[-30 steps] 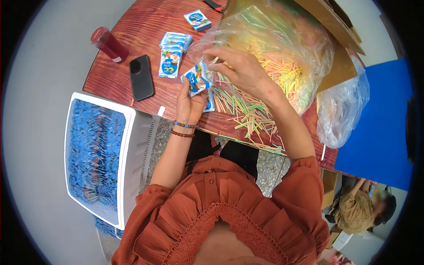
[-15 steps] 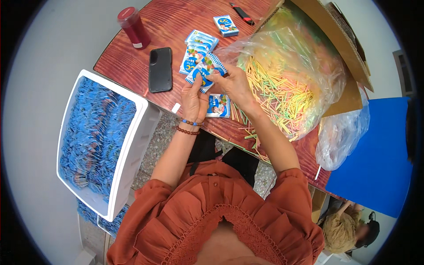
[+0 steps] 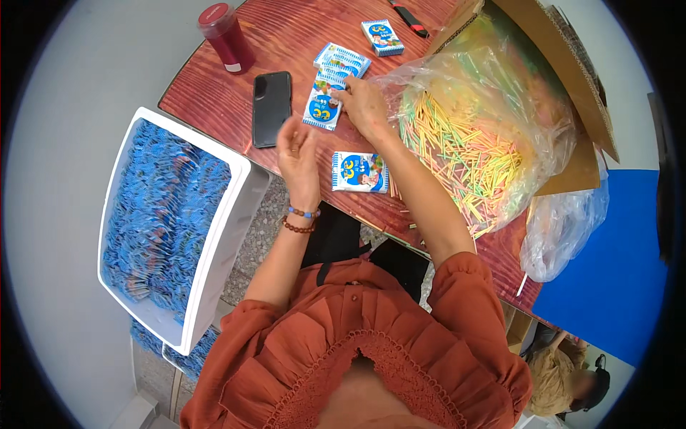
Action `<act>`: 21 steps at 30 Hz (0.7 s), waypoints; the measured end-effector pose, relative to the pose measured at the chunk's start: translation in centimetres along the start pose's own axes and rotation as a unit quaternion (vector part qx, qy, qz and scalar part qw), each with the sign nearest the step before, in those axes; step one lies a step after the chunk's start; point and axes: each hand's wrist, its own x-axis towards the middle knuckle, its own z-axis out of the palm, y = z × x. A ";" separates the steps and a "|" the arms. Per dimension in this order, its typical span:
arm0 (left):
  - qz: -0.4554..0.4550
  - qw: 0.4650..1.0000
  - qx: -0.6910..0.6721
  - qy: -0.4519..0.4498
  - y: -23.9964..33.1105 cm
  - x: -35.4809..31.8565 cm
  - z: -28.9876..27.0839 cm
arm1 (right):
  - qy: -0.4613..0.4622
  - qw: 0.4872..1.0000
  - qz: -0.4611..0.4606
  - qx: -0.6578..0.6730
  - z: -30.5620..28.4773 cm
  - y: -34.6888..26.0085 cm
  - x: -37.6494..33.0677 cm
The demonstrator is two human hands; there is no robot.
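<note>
Small blue-and-white printed packets (image 3: 323, 107) lie overlapping in a pile on the red wood-grain table. My right hand (image 3: 366, 107) reaches over the pile's right side, its thumb and fingers closed on the edge of a packet there. My left hand (image 3: 299, 159) is raised near the table's front edge, beside the black phone (image 3: 272, 109). Its fingers are loosely bent and apart, with nothing between them. A separate blue-and-white packet (image 3: 359, 172) lies flat near the front edge, between my two forearms.
An open carton (image 3: 582, 161) with a clear bag of pastel sticks (image 3: 471, 154) stands at the right. A white bin (image 3: 241, 186) full of blue packets is at the left. Farther back are a red-lidded cup (image 3: 232, 43), a small box (image 3: 383, 37) and a cutter knife (image 3: 409, 18).
The packet held between both hands is now at the pile under my right hand. My left hand has let go and drawn left. The view has shifted slightly.
</note>
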 end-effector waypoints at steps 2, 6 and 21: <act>-0.021 0.990 0.120 -0.063 0.1 -0.3 -0.3 | 0.011 0.998 -0.012 -0.054 -0.2 0.2 -0.4; 0.110 0.866 0.455 -0.178 0.6 -1.1 0.4 | 0.105 0.992 -0.073 -0.024 -2.5 0.5 -1.8; 0.233 0.819 0.478 -0.214 -1.0 -0.4 0.7 | -0.007 0.991 -0.128 -0.030 -5.7 5.9 -10.4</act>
